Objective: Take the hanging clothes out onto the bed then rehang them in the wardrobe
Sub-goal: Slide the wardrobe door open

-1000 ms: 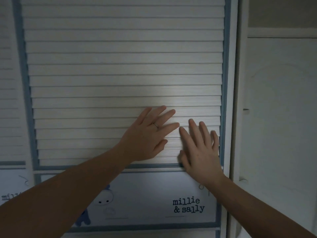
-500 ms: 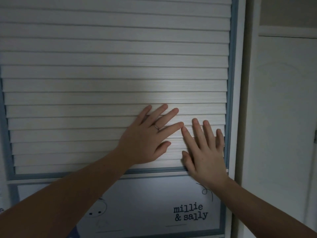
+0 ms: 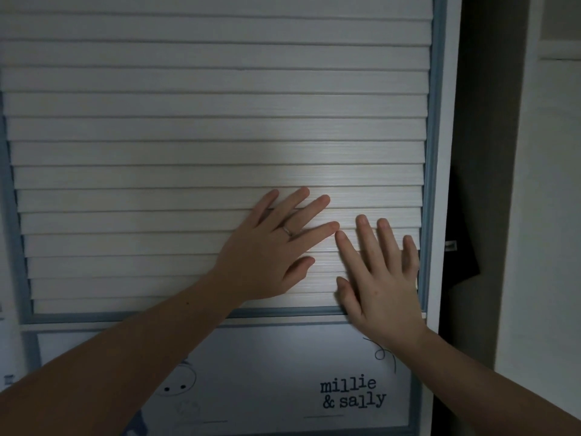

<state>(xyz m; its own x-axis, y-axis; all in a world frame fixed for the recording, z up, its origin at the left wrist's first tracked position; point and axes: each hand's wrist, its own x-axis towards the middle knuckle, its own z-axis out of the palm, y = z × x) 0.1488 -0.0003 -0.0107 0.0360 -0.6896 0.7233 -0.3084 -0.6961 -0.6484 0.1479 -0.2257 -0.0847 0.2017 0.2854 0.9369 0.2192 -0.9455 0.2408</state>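
We note the left forearm [image 3: 125,357] and right forearm [image 3: 487,382], both bare, rising from the bottom corners toward the middle.

The left hand [image 3: 267,250] lies flat on the wardrobe door [image 3: 220,77], fingers straight and spread, thumb splayed below; it grasps nothing. A thin metal ring [image 3: 287,230] sits on one finger. The right hand [image 3: 383,278] lies just beside it, also flat, fingers straight and slightly parted, palm at the bottom of the slatted area; it too grasps nothing. The left index fingertip nearly meets the right index fingertip.

Under both hands run the slats [image 3: 157,176]: long, horizontal, overlapping white strips with a fine brushed grain, brightly lit around the hands and dim elsewhere. A narrow blue trim [image 3: 435,152] frames the slatted field. Below it we record a smooth, flat lower panel [image 3: 267,357] printed with a line-drawn cartoon face and the dark lettering [image 3: 352,393] "millie & sally".

Right of the door's white edge stands a tall dark opening [image 3: 487,121]. Within it hangs a dark cloth [image 3: 462,262], soft-edged, with a small pale tag [image 3: 450,246]; we cannot tell what garment it is. Farthest right is a plain white surface [image 3: 550,215], smooth and matt.
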